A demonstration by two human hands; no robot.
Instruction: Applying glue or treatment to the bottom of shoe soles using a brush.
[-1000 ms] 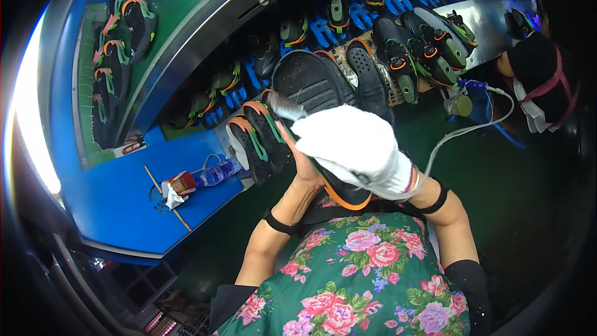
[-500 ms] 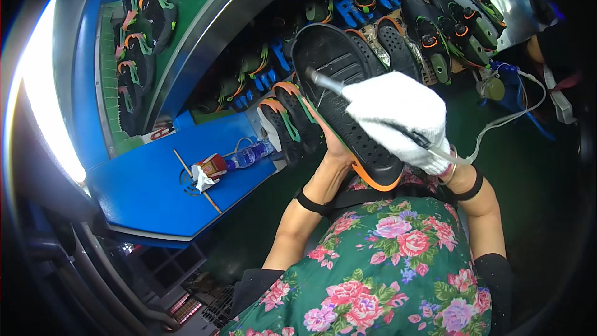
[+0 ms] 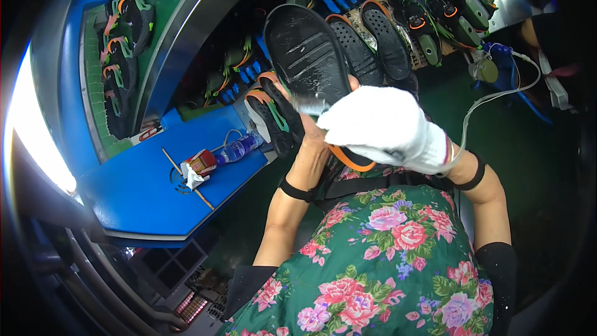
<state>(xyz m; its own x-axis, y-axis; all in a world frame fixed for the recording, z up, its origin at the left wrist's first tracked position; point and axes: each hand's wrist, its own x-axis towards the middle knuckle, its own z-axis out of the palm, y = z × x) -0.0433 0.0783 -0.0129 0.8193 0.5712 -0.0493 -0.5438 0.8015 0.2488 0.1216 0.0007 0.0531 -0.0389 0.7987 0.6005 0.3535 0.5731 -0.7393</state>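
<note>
Black sole [image 3: 305,46] extends beyond the left hand [image 3: 312,129] gripping its edges.

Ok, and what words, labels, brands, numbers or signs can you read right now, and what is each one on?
No text here is clear enough to quote.
Bottle: label print too small to read.
Red box: surface print too small to read.
Red-and-white marking: too small and blurred.
Gloved right hand: dark mark near the cuff, blurred; cannot tell if it is lettering.
</note>
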